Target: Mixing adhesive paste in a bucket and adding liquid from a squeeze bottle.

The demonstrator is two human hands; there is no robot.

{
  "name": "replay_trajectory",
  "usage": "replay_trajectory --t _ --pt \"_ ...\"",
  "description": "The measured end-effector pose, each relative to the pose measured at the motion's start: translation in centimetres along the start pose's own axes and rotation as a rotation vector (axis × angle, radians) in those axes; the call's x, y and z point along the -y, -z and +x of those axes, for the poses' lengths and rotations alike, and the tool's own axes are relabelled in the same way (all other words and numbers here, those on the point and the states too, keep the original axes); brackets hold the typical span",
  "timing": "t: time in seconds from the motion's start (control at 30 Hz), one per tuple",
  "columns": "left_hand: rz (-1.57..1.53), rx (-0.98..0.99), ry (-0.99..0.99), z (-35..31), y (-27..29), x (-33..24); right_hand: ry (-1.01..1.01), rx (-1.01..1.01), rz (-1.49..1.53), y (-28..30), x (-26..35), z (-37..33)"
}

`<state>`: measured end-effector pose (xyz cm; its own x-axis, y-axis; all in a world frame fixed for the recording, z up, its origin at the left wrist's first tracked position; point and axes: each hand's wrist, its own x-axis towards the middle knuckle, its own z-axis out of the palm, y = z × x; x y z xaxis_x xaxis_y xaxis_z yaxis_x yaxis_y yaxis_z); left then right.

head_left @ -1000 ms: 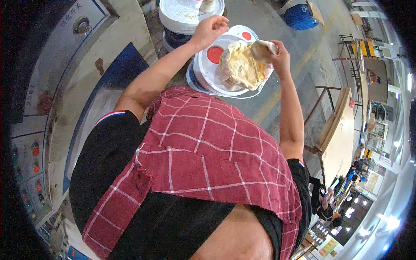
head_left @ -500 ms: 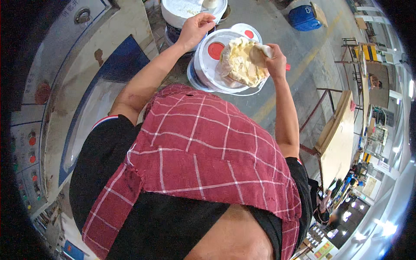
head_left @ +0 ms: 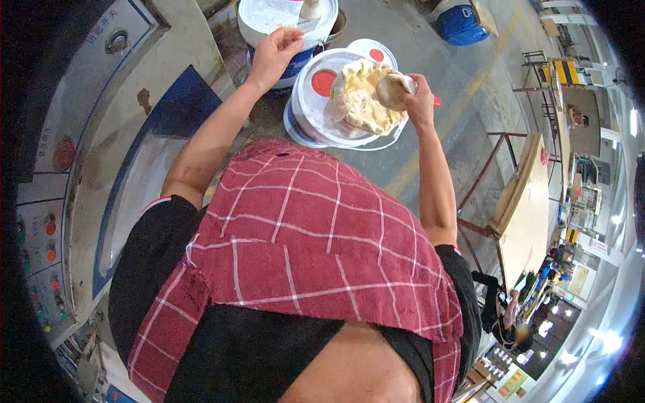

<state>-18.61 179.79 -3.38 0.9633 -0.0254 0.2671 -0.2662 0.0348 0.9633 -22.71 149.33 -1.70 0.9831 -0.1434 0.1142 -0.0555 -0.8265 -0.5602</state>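
Observation:
My right hand [head_left: 420, 101] is closed round a scraper [head_left: 392, 92], whose rounded blade is smeared with cream-coloured paste. A red end sticks out beyond the hand. Under the blade sits a bowl [head_left: 344, 101], its rim thickly crusted and cream paste inside. It rests on the white lid [head_left: 314, 111] of a bucket, beside a red round cap [head_left: 324, 82]. My left hand [head_left: 275, 57] hovers empty at the near side of another white-lidded bucket [head_left: 252, 20], fingers loosely bent and thumb apart. A pale, caked object [head_left: 310, 9] stands on that lid.
A machine panel [head_left: 47, 255] with coloured buttons runs along my left. Farther off on the floor is a blue drum [head_left: 462, 25]. Wooden-topped tables [head_left: 527, 208] on metal legs stand to the right, with a person [head_left: 514, 336] beyond them.
The scraper's blade has shifted slightly and shows more of its face over the bowl. My left hand has moved a little left and down, as the whole view has shifted slightly.

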Motion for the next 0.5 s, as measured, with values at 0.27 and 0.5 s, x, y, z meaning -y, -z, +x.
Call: replay_trajectory --t 0.27,0.5 --pt "-0.025 0.064 0.054 -0.5 -0.5 0.4 -0.008 -0.001 0.052 0.3 0.1 -0.4" --pt "0.011 0.044 0.096 -1.2 -0.4 -0.8 -0.500 0.153 1.481 2.5 -3.8 -2.5"
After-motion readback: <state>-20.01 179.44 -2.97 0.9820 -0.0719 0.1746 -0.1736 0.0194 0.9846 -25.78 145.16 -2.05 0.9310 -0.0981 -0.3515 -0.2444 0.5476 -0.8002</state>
